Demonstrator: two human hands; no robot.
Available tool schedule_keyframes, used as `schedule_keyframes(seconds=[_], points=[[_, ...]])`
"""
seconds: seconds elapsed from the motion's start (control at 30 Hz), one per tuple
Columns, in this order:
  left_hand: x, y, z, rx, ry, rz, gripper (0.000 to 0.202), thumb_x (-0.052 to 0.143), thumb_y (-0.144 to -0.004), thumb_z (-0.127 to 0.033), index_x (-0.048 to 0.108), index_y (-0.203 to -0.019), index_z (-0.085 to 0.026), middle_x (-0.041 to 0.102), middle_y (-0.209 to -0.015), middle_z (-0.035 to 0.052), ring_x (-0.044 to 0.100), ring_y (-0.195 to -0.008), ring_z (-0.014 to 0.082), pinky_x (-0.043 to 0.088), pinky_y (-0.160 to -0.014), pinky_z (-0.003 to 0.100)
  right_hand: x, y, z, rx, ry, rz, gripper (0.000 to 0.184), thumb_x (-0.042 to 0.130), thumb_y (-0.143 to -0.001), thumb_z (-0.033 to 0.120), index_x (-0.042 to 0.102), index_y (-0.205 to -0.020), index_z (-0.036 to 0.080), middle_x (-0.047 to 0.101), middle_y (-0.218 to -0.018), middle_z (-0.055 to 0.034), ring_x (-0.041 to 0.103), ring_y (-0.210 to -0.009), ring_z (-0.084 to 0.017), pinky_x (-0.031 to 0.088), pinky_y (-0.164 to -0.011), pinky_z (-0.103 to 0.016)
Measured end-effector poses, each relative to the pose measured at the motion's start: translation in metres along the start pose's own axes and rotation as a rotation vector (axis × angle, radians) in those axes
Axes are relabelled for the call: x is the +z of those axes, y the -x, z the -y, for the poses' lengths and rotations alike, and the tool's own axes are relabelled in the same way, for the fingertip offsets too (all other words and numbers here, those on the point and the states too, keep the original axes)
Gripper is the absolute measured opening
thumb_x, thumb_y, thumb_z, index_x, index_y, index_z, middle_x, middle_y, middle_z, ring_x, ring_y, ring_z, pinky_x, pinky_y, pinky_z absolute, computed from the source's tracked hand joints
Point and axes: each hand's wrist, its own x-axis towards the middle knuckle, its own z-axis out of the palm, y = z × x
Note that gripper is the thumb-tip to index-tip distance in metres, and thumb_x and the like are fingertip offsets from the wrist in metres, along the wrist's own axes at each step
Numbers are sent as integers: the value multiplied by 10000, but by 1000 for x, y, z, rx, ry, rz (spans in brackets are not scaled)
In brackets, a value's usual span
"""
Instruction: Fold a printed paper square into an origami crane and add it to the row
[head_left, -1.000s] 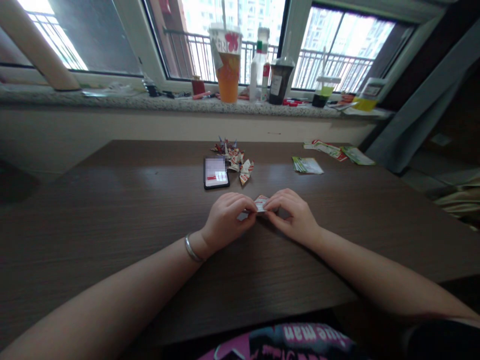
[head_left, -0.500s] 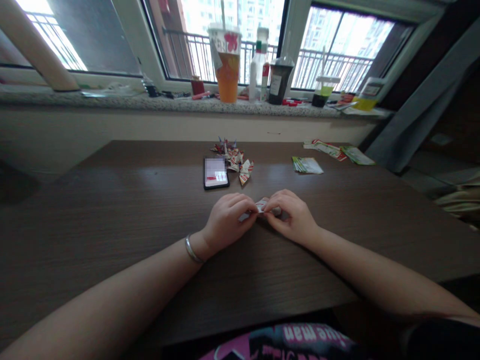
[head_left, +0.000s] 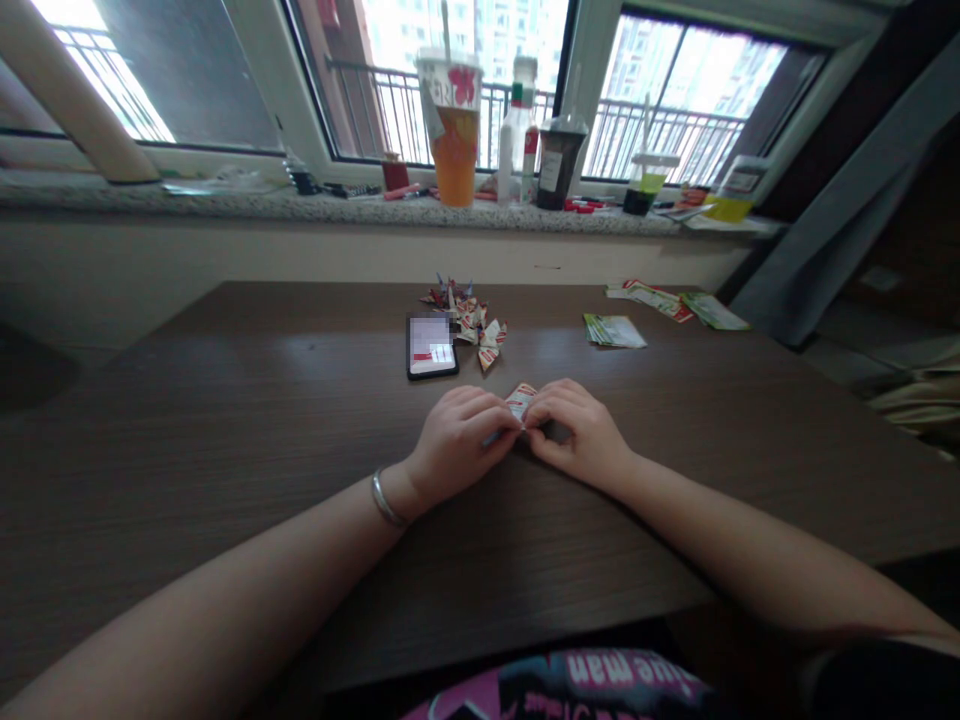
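A small piece of printed paper [head_left: 521, 400], white with red marks, is pinched between my two hands just above the brown table [head_left: 480, 560]. My left hand [head_left: 466, 435], with a silver bangle at the wrist, grips its near edge between thumb and fingertips. From the other side my right hand [head_left: 577, 430] pinches the same edge, its fingertips almost touching the left ones. Fingers cover much of the paper's lower part. Beyond the left hand lies a phone [head_left: 432, 347] with a lit screen, beside several folded paper pieces [head_left: 491, 343] with red and cream print.
Green and white paper slips [head_left: 615, 331] lie at the back right, with red and green strips [head_left: 660, 300] behind them. On the windowsill [head_left: 345, 205] stand a tall cup of orange drink [head_left: 456, 150], a clear bottle [head_left: 516, 140] and a dark drink cup [head_left: 559, 165].
My fingertips have come closer together on the paper, and its far part now stands out more above them. The phone and the other papers have stayed in place.
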Motion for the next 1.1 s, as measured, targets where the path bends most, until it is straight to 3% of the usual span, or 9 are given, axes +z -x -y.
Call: schedule_keyframes(seconds=[0.33, 0.67, 1.1], points=[[3, 3, 2, -1, 59, -57, 67, 589, -844, -157, 562, -785, -175, 610, -758, 17, 559, -694, 128, 468, -655, 254, -1, 0, -5, 17, 34, 8, 93, 598, -758, 118, 598, -777, 209, 673, -822, -30, 599, -829, -183, 495, -795, -341], [0, 3, 3, 32, -95, 113, 128, 547, -899, -219, 586, -786, -174, 634, -780, 26, 544, -717, 148, 453, -674, 283, -1, 0, -3, -59, 55, 2, 117, 586, -780, 105, 609, -803, 217, 684, -850, -17, 593, -829, -173, 493, -806, -335], [3, 6, 6, 33, -16, 73, 157, 534, -880, -165, 522, -723, -176, 588, -749, 14, 501, -703, 127, 452, -665, 264, -2, 0, -2, -18, 97, 13, 97, 582, -783, 123, 624, -785, 210, 663, -819, -27, 572, -809, -178, 491, -760, -324]])
